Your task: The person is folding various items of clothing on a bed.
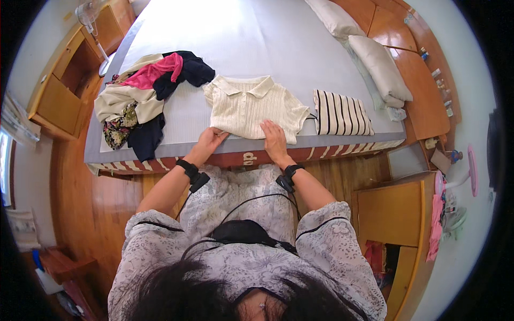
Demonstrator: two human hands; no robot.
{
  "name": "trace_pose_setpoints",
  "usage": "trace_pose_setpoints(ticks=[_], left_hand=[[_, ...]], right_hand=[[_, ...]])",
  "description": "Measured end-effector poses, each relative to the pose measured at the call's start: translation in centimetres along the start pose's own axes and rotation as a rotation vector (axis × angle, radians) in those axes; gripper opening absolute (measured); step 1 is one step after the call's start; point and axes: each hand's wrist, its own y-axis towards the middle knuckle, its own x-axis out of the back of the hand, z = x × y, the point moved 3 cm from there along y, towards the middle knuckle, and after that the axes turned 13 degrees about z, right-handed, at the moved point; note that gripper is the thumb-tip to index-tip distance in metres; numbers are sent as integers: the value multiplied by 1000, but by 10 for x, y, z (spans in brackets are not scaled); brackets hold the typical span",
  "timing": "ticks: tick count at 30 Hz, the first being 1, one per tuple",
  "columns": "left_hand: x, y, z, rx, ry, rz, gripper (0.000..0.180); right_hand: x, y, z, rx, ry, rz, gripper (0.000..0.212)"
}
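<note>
A cream short-sleeved polo shirt (247, 111) lies front up on the near edge of the bed, its collar toward the far side. At its lower left corner, my left hand (211, 140) is closed, pinching the hem between thumb and fingers. My right hand (274, 140) rests on the shirt's lower front, right of the middle, with the fingers stretched out over the fabric. Just right of the shirt lies a folded black-and-white striped garment (342, 113).
A loose heap of clothes, with a pink garment (152, 74) and a floral one (122, 127), lies left on the bed (241, 48). Pillows (380, 69) line the headboard. A standing fan (88, 16) is at the far left. A wooden cabinet (388, 214) stands at right.
</note>
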Motion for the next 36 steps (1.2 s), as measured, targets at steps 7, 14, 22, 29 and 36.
trace_pose_setpoints(ticks=[7,14,22,29,36], left_hand=[[-13,-14,-28,41,311,29,37],[-7,-25,-35,53,1018,-12,67],[-53,-45,-31,-506,2250,12,84],[-52,-29,-23,-730,2670,504,52],[-62,-23,-20,-780,2809,566,44]], right_hand=[[12,20,-18,-123,256,-32,30],[11,37,-43,-308,499,133,29],[15,25,-36,-375,477,156,29],[14,22,-31,-237,418,121,31],[9,19,-37,-236,450,85,29]])
